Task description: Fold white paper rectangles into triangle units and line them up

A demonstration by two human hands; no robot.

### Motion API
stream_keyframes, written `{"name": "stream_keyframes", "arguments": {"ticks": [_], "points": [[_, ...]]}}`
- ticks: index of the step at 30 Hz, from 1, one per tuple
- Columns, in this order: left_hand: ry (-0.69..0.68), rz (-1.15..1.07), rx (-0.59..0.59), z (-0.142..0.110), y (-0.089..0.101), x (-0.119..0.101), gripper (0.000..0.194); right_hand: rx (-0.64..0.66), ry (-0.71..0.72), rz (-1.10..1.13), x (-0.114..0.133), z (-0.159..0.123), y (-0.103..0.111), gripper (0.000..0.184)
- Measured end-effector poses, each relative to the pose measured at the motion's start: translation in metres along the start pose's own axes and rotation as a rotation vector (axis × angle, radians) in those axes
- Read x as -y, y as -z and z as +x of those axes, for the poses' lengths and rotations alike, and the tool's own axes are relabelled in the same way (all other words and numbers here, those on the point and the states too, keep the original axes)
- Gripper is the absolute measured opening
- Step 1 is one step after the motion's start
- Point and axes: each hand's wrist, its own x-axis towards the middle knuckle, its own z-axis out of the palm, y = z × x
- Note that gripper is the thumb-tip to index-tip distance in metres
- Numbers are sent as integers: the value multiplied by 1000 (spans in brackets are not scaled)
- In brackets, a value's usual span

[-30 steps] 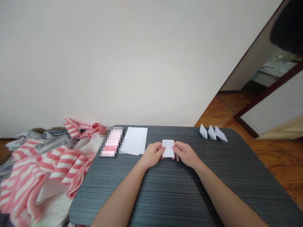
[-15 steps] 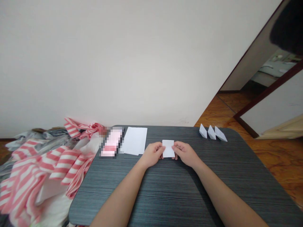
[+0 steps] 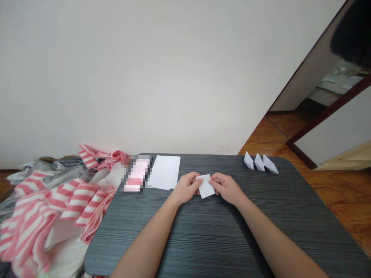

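A small white square of folded paper (image 3: 206,187) is held up a little above the dark table, slightly tilted. My left hand (image 3: 188,188) pinches its left edge, thumb on top and fingers underneath. On the opposite edge, my right hand (image 3: 226,187) grips it the same way. The fingers behind the paper are mostly hidden. Left of my left hand lie white paper sheets (image 3: 165,172), stacked a little unevenly. Three folded paper boats (image 3: 259,163) stand in a row at the table's back right.
The dark wood-grained table (image 3: 203,239) meets a white wall (image 3: 179,77) at its back edge. A blurred-out pink object (image 3: 137,173) lies beside the sheets. Striped pink and white cloth (image 3: 58,200) is heaped left of the table. A doorway opens at the right.
The folded paper has turned from straight to slanted between my fingers, its lower edge shifting slightly towards me. Both hands have stayed in nearly the same place.
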Motion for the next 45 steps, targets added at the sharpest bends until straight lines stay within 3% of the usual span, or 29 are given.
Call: {"name": "stream_keyframes", "arguments": {"ticks": [7,18,20,24,28,37,45], "points": [[8,-64,-97,4,3,5,31,93,-95,77,3,-1,-3,21],[0,-93,-25,4,4,4,29,142,-57,52,1,-3,3,23],[-5,-92,-38,4,4,4,30,131,-28,69,-1,-3,3,22],[-3,-161,-93,6,4,8,29,86,100,97,-6,-2,3,38],[2,-189,-124,7,4,10,29,77,190,16,-8,-1,4,29],[-15,-182,-56,5,4,5,27,47,203,31,-5,-2,5,19],[-15,-118,70,3,3,3,29,-52,71,134,-7,-1,3,11]]}}
